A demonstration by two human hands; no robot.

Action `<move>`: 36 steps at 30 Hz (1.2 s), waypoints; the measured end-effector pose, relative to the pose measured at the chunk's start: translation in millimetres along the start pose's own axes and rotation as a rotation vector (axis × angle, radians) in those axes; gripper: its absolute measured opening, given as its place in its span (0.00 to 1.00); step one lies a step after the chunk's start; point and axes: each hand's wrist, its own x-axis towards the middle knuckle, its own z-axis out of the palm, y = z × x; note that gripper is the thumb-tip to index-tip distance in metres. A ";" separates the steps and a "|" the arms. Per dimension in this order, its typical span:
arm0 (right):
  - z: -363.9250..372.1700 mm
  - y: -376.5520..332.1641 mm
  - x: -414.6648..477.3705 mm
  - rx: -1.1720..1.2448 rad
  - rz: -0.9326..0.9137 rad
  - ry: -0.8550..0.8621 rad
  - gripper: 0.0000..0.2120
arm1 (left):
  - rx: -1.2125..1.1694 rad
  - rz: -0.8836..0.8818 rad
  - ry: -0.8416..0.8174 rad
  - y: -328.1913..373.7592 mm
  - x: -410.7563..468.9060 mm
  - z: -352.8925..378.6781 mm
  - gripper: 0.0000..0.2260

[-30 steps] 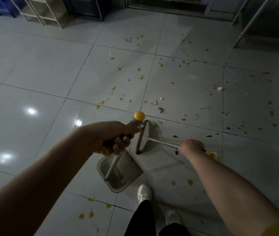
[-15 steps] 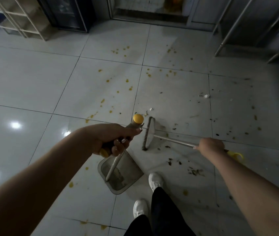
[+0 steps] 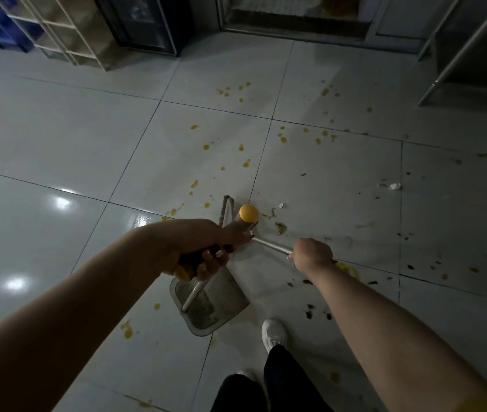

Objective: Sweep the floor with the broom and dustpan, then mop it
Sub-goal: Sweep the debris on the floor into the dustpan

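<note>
My left hand (image 3: 206, 248) curled tight round the one dustpan (image 3: 221, 307) handle, my right hand (image 3: 312, 254) fisted round the one broom (image 3: 272, 245) pole

A dustpan (image 3: 218, 310) sits on the tiled floor (image 3: 57, 138) just left of the person's forward shoe (image 3: 273, 334). Above it, the left hand (image 3: 206, 248) grips its handle. The right hand (image 3: 312, 254), to the right, grips the broom (image 3: 226, 208), whose head rests on the floor beyond the left hand. Scraps (image 3: 280, 228) lie right of the broom head and spots (image 3: 242, 148) farther out. Shelves (image 3: 66, 28) stand far left, a doorway (image 3: 295, 19) straight ahead, and table legs (image 3: 456, 49) far right.
</note>
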 end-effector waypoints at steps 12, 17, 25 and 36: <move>-33.8 -35.5 53.8 0.021 -0.061 -0.041 0.14 | 0.047 0.063 -0.082 35.1 21.9 -37.8 0.15; -28.7 12.1 40.7 0.021 0.053 -0.072 0.12 | 0.175 0.040 -0.183 42.1 24.0 -44.2 0.16; -26.1 83.1 5.2 0.012 0.333 -0.056 0.17 | 0.214 0.051 -0.322 40.1 20.0 -42.4 0.18; -25.1 29.0 8.9 0.131 0.255 -0.001 0.16 | 0.173 0.030 -0.358 38.7 24.9 -38.2 0.17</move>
